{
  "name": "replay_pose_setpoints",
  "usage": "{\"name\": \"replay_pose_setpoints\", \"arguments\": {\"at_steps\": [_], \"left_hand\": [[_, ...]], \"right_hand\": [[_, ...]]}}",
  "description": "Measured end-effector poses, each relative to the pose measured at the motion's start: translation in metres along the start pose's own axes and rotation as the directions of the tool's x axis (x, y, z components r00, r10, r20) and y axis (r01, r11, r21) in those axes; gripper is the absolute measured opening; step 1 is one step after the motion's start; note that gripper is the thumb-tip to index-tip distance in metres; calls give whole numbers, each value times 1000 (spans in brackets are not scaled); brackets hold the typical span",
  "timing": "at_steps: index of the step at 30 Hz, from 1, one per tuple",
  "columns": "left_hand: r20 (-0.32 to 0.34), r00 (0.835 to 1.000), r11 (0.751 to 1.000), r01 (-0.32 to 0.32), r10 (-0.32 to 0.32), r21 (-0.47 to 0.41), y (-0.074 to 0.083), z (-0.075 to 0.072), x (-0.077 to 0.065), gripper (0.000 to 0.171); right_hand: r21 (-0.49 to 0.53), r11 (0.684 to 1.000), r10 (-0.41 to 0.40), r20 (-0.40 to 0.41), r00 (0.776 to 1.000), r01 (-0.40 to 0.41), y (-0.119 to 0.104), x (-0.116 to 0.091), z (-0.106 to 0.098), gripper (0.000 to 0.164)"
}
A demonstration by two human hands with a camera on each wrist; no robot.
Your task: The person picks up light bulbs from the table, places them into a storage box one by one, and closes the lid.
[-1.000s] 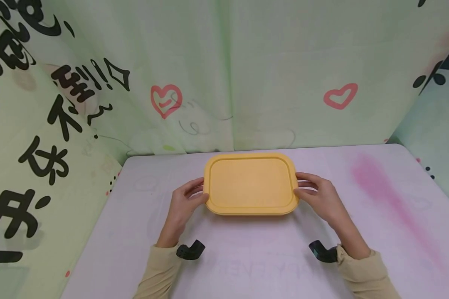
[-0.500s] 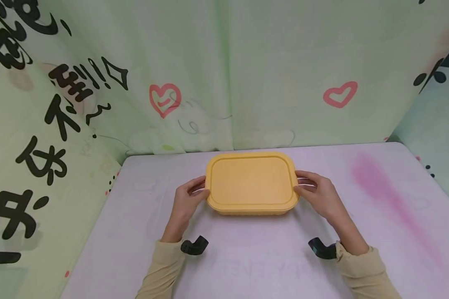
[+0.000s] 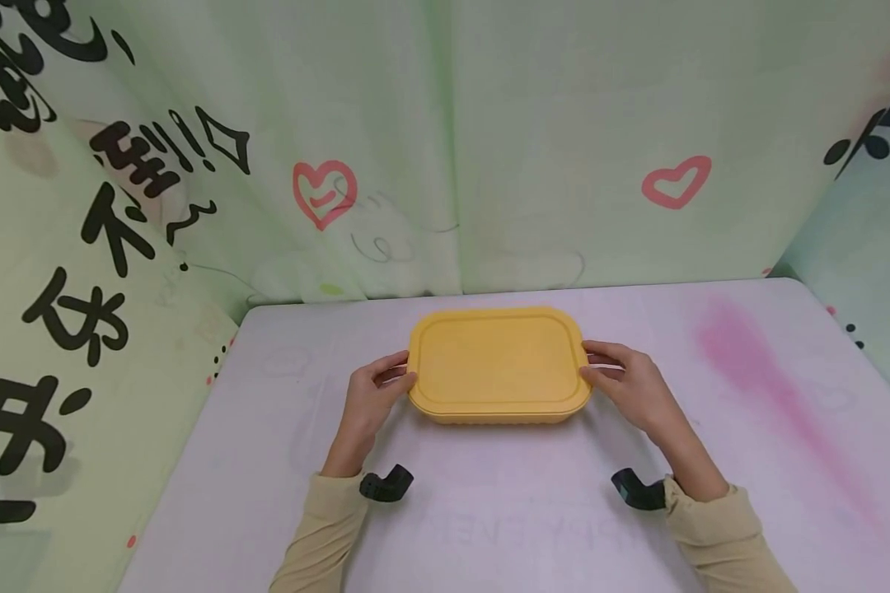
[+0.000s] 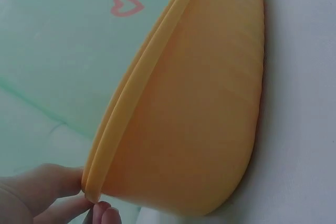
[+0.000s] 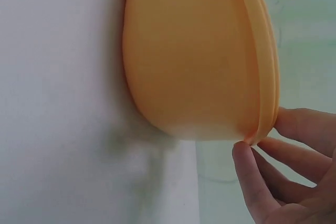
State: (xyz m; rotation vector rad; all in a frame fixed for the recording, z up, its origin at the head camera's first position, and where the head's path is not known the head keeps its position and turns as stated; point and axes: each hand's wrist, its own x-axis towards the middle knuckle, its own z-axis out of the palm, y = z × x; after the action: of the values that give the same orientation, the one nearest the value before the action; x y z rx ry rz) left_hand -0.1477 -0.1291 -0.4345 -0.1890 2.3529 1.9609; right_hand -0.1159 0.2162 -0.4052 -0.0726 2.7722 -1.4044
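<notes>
A yellow box with a matching lid [image 3: 500, 362] sits at the far middle of the table in the head view. At the box's left end, my left hand [image 3: 371, 403] pinches the rim. My right hand [image 3: 634, 391] does the same at the right end. In the left wrist view the smooth side wall [image 4: 184, 108] narrows toward the base, and fingertips meet the rim's corner. The right wrist view has the opposite wall [image 5: 194, 56], with thumb and fingers [image 5: 294, 156] on either side of the rim. Whatever the box contains is hidden under the lid.
The pale lilac table [image 3: 489, 511] carries a pink smear [image 3: 756, 362] on its right. A green-white curtain [image 3: 549, 165] with hearts stands right behind the table, and a lettered one [image 3: 133, 354] runs along the left. Black cameras [image 3: 387, 483] protrude at both wrists.
The box has tipped slightly so that more of its front wall shows below the lid. My left hand has shifted a little to the right; both hands keep their grip on the rim.
</notes>
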Motion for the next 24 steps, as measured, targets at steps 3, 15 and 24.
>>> {"name": "replay_pose_setpoints", "arguments": {"at_steps": [3,15,24], "left_hand": [[-4,1000,1000,23,-23,-5,-2,0,0,40],[2,1000,1000,14,-14,-2,-3,-2,-1,40],[49,999,998,-24,22,57,-7,-8,-3,51]], "right_hand": [[-9,1000,2,9,1000,-2,2,-1,1,52],[0,1000,-3,3,1000,3,4,-2,3,52],[-66,996,-65,-125,990,57,6,-9,13,46]]}}
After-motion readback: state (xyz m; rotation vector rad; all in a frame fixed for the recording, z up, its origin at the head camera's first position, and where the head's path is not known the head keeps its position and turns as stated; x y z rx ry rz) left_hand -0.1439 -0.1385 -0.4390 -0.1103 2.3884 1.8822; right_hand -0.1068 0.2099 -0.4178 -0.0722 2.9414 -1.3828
